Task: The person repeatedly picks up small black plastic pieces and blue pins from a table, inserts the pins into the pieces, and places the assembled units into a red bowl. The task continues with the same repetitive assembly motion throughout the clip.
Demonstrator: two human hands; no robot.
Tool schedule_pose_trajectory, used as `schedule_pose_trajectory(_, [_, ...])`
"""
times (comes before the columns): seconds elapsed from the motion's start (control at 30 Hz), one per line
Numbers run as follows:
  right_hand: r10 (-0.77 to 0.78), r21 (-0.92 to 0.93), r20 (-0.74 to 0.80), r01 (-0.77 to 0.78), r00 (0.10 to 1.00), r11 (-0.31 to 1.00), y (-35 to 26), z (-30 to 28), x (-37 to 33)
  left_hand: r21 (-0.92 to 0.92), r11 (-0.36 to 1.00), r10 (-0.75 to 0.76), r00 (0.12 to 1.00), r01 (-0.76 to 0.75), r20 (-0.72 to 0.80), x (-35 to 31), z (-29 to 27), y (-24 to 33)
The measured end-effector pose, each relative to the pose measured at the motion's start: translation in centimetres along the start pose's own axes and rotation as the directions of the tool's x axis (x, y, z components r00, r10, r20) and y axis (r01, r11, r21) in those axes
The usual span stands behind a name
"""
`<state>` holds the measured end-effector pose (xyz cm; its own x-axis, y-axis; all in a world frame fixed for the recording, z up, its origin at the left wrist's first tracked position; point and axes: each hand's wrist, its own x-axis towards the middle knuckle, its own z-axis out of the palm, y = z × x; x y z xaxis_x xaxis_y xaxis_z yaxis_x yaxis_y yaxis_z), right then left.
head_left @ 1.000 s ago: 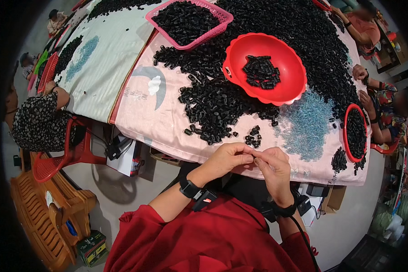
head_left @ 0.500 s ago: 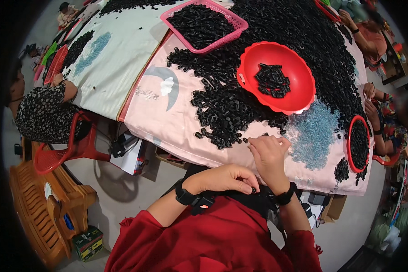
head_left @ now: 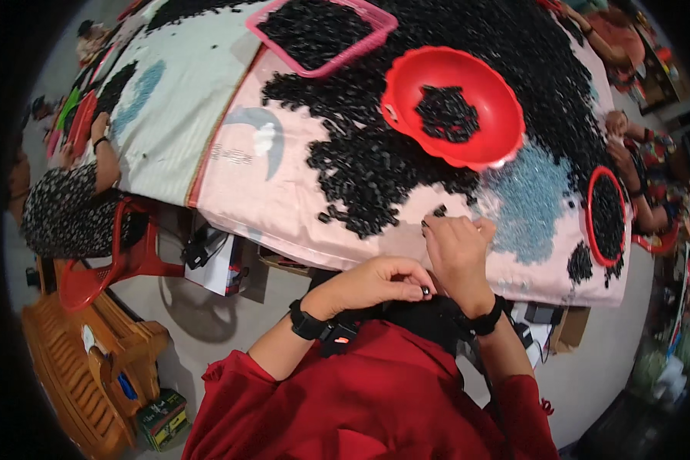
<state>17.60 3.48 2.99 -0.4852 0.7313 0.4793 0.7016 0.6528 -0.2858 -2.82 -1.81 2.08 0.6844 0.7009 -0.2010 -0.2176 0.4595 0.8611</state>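
My left hand (head_left: 372, 287) is closed in a pinch on a small black plastic piece (head_left: 426, 290), just off the table's near edge. Beside it, my right hand (head_left: 460, 249) reaches over the pink cloth, its fingers bent and drawn together. A dark spot shows at its fingertips; what they hold is mostly hidden. Just beyond those fingers lies a loose black piece (head_left: 440, 210). The spread of small black plastic pieces (head_left: 360, 180) is ahead and to the left. Right of my right hand is a heap of small clear-blue pieces (head_left: 529, 203).
A red scalloped bowl (head_left: 498, 130) and a pink basket (head_left: 387, 27) hold black pieces. At the right edge stands a red oval basket (head_left: 590, 222) of them. People work on both sides; a red chair (head_left: 126, 253) and a wooden bench (head_left: 77, 353) are at left.
The view has shifted slightly, so the table things sit higher and further left. My right fingertips have come away from the loose black piece. My left hand keeps its pinch.
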Motion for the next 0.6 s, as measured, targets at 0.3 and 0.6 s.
schedule_pose_trajectory(0.3, [0.113, -0.005, -0.056, -0.113, 0.992, 0.994, 2.3, -2.8, -1.7, 0.084, 0.996, -0.01, 0.974, -0.009, 0.225, 3.2, 4.1, -0.7])
schedule_pose_trajectory(0.6, [0.343, 0.128, -0.032, -0.337, 0.939, 0.933, 5.1, -5.1, -2.5, 0.341, 0.931, 0.018, 0.95, -0.13, 0.313, 3.9, 6.3, -1.0])
